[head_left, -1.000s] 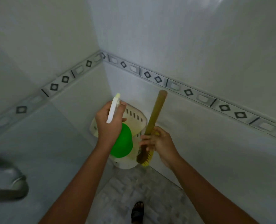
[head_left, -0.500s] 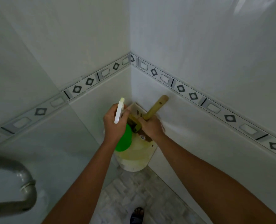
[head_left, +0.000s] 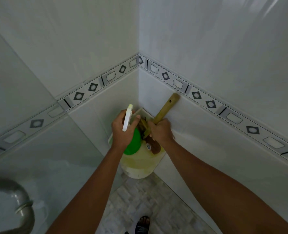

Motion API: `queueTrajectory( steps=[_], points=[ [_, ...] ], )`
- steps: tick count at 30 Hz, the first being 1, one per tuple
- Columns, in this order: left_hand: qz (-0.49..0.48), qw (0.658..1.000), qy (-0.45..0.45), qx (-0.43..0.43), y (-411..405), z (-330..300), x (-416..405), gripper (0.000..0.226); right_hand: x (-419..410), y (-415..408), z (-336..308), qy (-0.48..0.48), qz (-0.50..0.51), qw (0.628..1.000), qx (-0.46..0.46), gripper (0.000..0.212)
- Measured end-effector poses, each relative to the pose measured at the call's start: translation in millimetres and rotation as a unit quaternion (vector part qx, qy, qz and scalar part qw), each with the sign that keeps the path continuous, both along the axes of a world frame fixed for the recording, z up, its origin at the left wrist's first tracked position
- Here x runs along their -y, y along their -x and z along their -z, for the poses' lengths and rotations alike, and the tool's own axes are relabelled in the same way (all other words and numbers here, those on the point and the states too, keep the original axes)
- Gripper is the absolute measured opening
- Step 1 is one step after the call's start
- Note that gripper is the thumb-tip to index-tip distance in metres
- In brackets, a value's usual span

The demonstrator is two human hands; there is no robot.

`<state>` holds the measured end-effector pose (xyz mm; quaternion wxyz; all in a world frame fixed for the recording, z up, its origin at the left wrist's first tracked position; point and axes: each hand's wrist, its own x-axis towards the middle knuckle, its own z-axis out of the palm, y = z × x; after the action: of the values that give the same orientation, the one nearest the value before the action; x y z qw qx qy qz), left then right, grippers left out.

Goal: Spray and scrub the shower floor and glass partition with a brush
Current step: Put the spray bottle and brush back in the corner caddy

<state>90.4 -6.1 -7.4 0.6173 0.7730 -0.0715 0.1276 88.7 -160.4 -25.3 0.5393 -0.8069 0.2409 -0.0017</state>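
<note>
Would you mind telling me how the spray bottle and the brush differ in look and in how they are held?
The spray bottle is green with a white trigger head; the brush is brownish with a long wooden handle. The left hand grips the bottle at its neck; the right hand grips the brush low on its handle, which slants up toward the wall. Both are over the corner shelf.

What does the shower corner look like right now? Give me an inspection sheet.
Surface: grey mottled floor tiles below the shelf; scrubbing not visible.
Job's things: green spray bottle with white trigger head; wooden-handled brush, head down in the corner shelf.
Clutter: small items inside the shelf, too hidden to name.
Grippers: left hand grips the spray bottle; right hand grips the brush handle.
Cables: nothing seen.
Surroundings: white wall tiles with a diamond border, glass partition at left, metal pipe, sandalled foot.
</note>
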Motion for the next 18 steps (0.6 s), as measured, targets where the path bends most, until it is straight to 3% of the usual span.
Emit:
queueTrajectory(
  steps=[8, 15, 18],
  points=[
    [0.038, 0.999, -0.015, 0.003, -1.1, 6.7, -3.0, 0.033, 3.3, 6.1, -9.0, -0.03, -0.042, 0.999, -0.002, 0.04],
    [0.063, 0.995, -0.068, -0.047, 3.5, 6.4, -14.5, 0.07, 5.3, 8.1, -10.5, -0.028, -0.088, 0.995, -0.032, 0.047],
    [0.068, 0.994, -0.046, -0.065, 10.1, 9.2, -23.2, 0.078, 4.1, 13.5, -15.2, -0.018, -0.101, 0.994, -0.027, 0.046]
  ],
)
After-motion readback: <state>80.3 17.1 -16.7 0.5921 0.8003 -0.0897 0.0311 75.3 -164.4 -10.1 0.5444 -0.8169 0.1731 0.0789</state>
